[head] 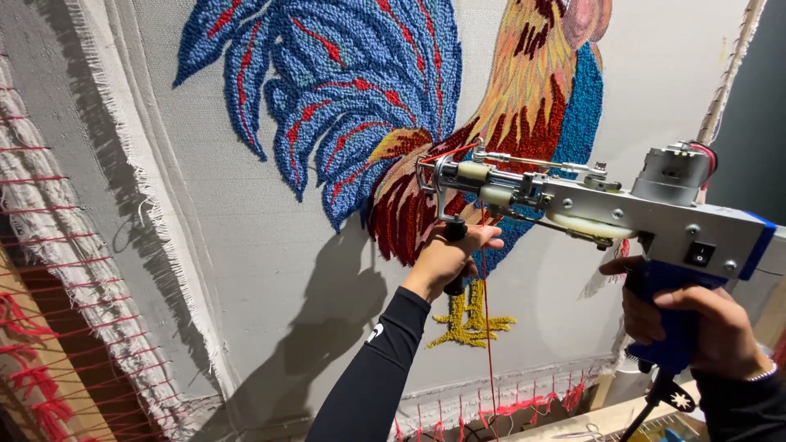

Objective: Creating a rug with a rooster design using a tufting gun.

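Observation:
A tufting gun (606,214) with a silver body and blue grip points left at a grey cloth (270,270) stretched upright. My right hand (696,323) is closed around the blue rear grip. My left hand (449,255) grips the black front handle under the needle. The needle tip touches the dark red tufts of a rooster picture (385,106) with a blue tail and orange neck. A red yarn strand (488,327) hangs down from the gun.
The cloth's frayed edge (139,245) runs down the left, laced with red yarn to a wooden frame (49,352). Yellow tufted feet (467,321) sit under the gun. A dark wall (757,106) stands at the right. Scissors lie at the bottom right.

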